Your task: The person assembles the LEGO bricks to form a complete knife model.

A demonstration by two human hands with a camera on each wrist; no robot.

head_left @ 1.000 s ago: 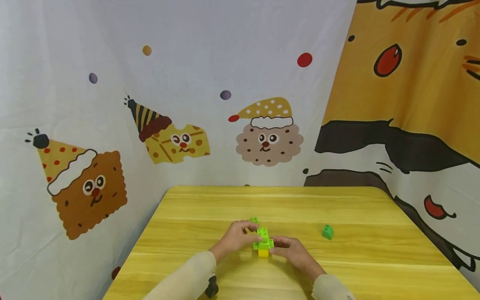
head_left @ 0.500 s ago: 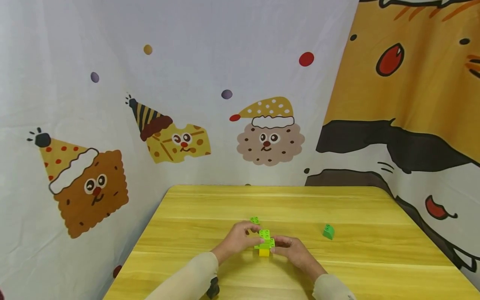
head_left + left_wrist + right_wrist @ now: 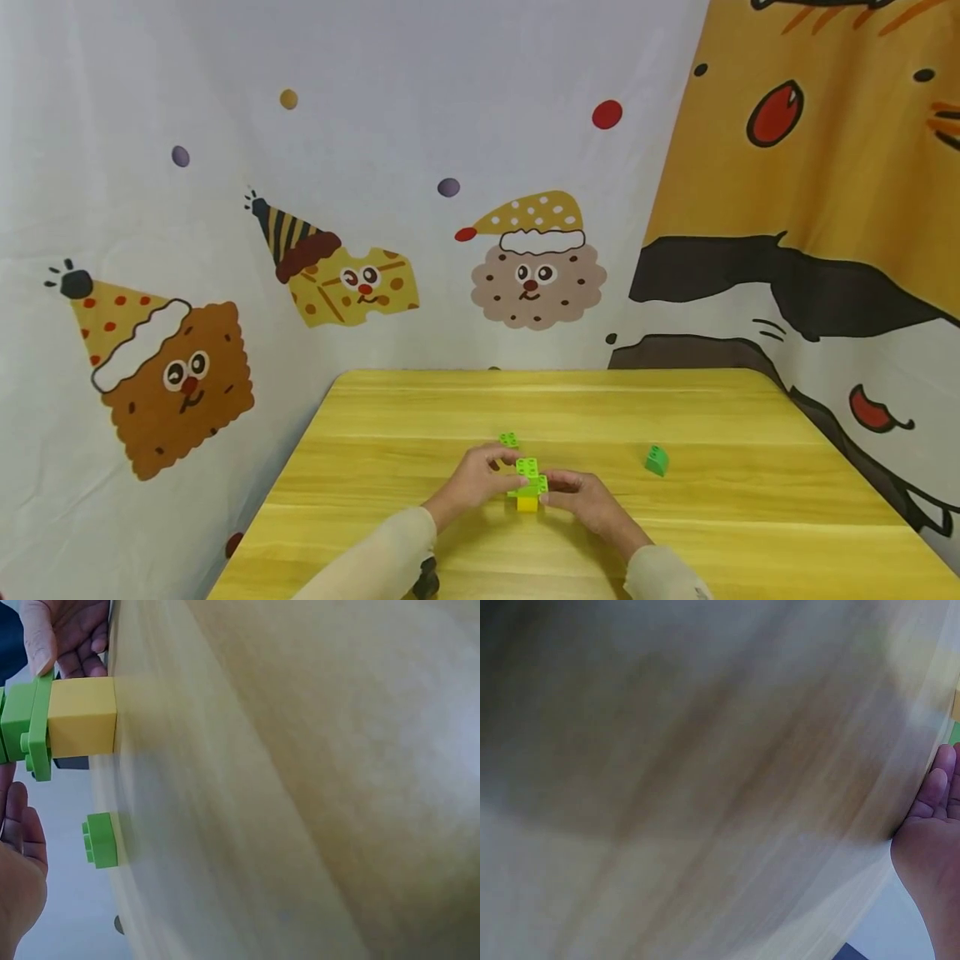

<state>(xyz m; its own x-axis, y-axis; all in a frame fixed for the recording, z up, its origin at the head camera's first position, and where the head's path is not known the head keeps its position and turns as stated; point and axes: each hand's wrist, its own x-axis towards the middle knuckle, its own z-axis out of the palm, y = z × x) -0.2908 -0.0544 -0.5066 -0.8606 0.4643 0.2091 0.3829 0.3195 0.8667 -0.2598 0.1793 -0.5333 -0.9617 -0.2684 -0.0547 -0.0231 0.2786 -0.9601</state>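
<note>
A small stack of toy building bricks stands on the table: a yellow brick (image 3: 82,717) at the bottom, a wider flat green brick (image 3: 40,727) across it, and a light green brick (image 3: 527,468) on top. From the left, my left hand (image 3: 477,482) grips the upper green brick, its thumb across the front. On the opposite side, my right hand (image 3: 587,500) pinches the right end of the flat green brick. The right wrist view catches only the heel and curled fingers (image 3: 931,787) of that hand, with slivers of yellow and green beyond.
A loose light green brick (image 3: 509,439) lies just behind the left hand. Farther right sits a darker green sloped brick (image 3: 657,461). The wooden table (image 3: 735,533) reaches back to a printed cloth (image 3: 420,125).
Both hands stay around the stack almost unmoved. The left thumb has slid slightly right over the green bricks' front; the loose bricks keep their places.
</note>
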